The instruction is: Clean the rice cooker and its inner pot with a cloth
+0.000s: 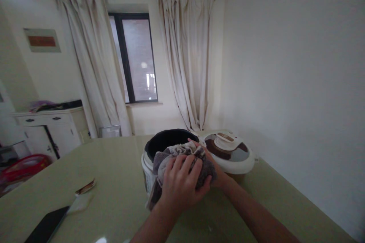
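A white cooker pot (148, 159) with a dark open inside stands on the pale green table (114, 167). A grey-brown cloth (168, 155) is draped over its near rim. My left hand (181, 182) is closed over the cloth, pressing it against the rim. My right hand (212, 171) is behind and to the right of the cloth, gripping it too; most of its fingers are hidden. The cooker's white and brown lid (229, 152) lies right beside the pot, on the right.
A dark phone (47, 226) and a small packet (84, 188) lie at the near left of the table. A bare wall runs along the right. Behind are curtains, a window (137, 59), a white cabinet (48, 129) and something red (23, 167) at the left.
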Tool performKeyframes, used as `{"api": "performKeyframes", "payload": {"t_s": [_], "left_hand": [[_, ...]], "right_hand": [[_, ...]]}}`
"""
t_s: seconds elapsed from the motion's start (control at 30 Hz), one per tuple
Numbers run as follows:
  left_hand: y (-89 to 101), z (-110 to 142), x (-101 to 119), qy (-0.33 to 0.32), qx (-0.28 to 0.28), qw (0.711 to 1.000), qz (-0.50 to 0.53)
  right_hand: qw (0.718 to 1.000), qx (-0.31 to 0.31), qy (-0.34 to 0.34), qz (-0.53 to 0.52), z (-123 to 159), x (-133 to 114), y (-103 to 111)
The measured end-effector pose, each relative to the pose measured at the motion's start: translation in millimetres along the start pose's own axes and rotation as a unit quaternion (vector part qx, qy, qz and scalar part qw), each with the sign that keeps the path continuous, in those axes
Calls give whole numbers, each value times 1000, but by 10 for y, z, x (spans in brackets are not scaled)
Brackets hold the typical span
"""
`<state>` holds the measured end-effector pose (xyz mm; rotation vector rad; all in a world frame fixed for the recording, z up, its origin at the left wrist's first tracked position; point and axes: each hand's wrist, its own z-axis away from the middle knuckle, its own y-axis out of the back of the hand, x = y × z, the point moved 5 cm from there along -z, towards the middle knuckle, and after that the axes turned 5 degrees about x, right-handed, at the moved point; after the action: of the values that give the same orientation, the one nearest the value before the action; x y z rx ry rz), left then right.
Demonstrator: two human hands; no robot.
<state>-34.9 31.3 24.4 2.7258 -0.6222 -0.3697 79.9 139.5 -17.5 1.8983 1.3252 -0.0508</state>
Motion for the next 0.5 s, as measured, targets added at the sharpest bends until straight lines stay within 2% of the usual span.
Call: {"api": "performKeyframes", "payload": {"t_s": [0.07,0.17,0.27,0.3,0.37,0.43,0.47,0.5], "left_hand": [[73,85,-145,-47,-2,999,1],[232,364,-508,-99,26,995,7],[344,672,-938,-78,56,995,29],[351,748,-1104,-31,59,997,43],[311,871,-1493,151,65,983,84],[201,1004,-1841,352,75,926,114],[127,1062,-1958,422,78,895,121],[50,1107,-2037,465,81,873,125]], "right_hand": [[999,11,21,-29,-11,-67,51],[996,-4,62,-69,-24,-154,70],[993,-14,86,-79,-35,-202,69],[993,-19,90,-72,-42,-213,72],[994,-29,95,-55,-63,-239,88],[993,-44,103,-45,-88,-269,101],[992,-48,108,-45,-99,-284,103],[991,-50,113,-46,-109,-297,101]]}}
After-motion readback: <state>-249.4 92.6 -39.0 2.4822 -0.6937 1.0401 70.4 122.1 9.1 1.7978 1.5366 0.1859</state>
